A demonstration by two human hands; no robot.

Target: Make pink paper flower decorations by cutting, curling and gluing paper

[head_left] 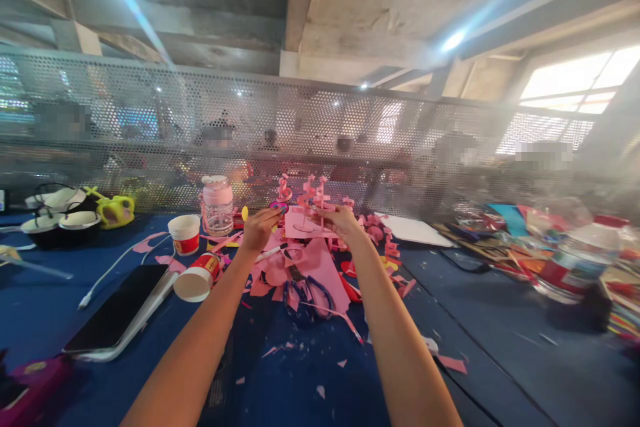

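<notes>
Blue table point(500, 320) under a concrete ceiling, perforated metal screen point(150, 120) behind. At frame centre, left hand point(260, 227) and right hand point(340, 220), each grip pinched on the pink paper model point(305, 217) held between them, above pink scraps point(320, 267) and scissors point(305, 297).

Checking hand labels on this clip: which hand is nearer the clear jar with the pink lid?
Left. The left hand is just right of the jar; the right hand is farther right, at the pink paper model.
</notes>
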